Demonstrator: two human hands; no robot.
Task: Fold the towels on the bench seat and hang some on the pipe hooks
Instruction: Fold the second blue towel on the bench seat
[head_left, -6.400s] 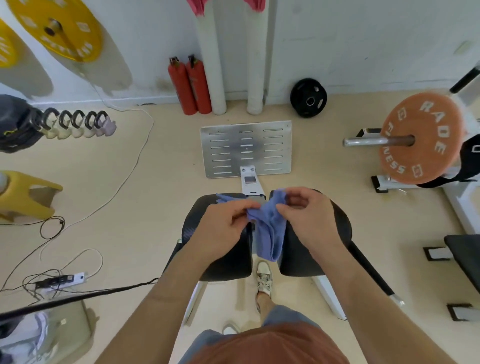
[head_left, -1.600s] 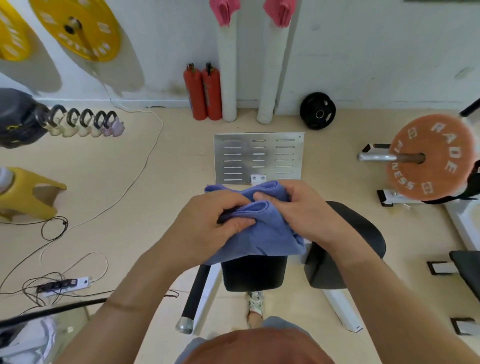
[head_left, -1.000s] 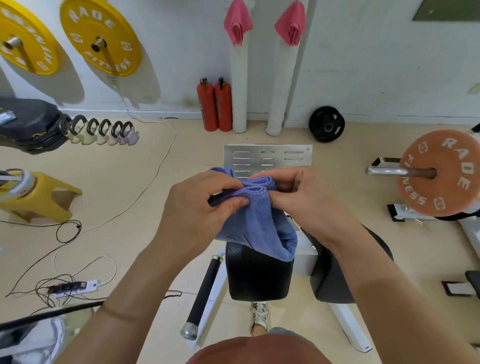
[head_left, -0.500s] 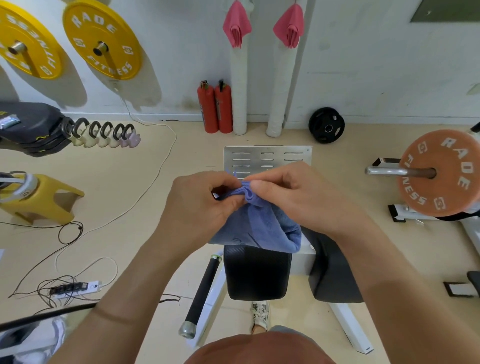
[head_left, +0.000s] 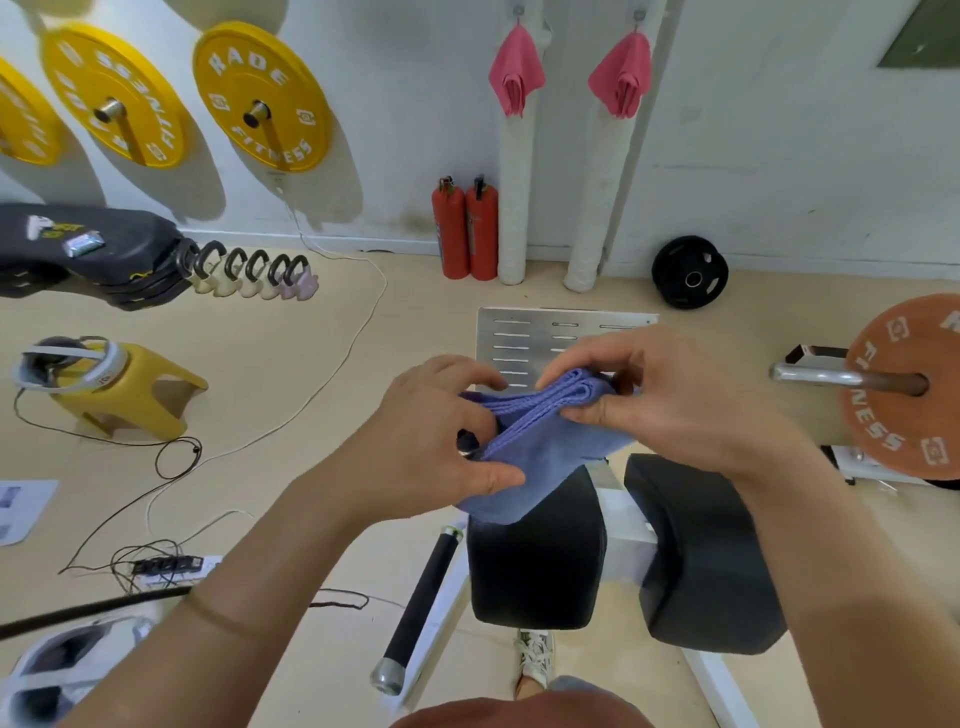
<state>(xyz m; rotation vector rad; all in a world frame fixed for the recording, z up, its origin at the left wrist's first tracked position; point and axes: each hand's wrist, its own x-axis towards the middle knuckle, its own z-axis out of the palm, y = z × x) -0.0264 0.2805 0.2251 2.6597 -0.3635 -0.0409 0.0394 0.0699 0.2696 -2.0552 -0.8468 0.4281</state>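
A blue towel (head_left: 540, 441) is bunched in folds between both hands, held in the air above the black bench seat (head_left: 535, 551). My left hand (head_left: 431, 441) pinches its left side and lower edge. My right hand (head_left: 660, 400) grips the stacked folds at the top right. Two pink towels hang on hooks at the top of two white pipes on the far wall, the left pink towel (head_left: 515, 70) on the left pipe (head_left: 514, 208) and the right pink towel (head_left: 621, 73) on the right pipe.
Two red extinguishers (head_left: 465, 228) stand left of the pipes. A metal footplate (head_left: 519, 338) lies ahead of the seat and a second black pad (head_left: 701, 551) sits to the right. An orange plate on a bar (head_left: 904, 384) juts in from the right. Cables and a yellow stool (head_left: 124, 389) lie left.
The hands lifted the towel off the seat and gathered it into tighter folds. The view tilted up, bringing the pink towels and their hooks fully into sight.
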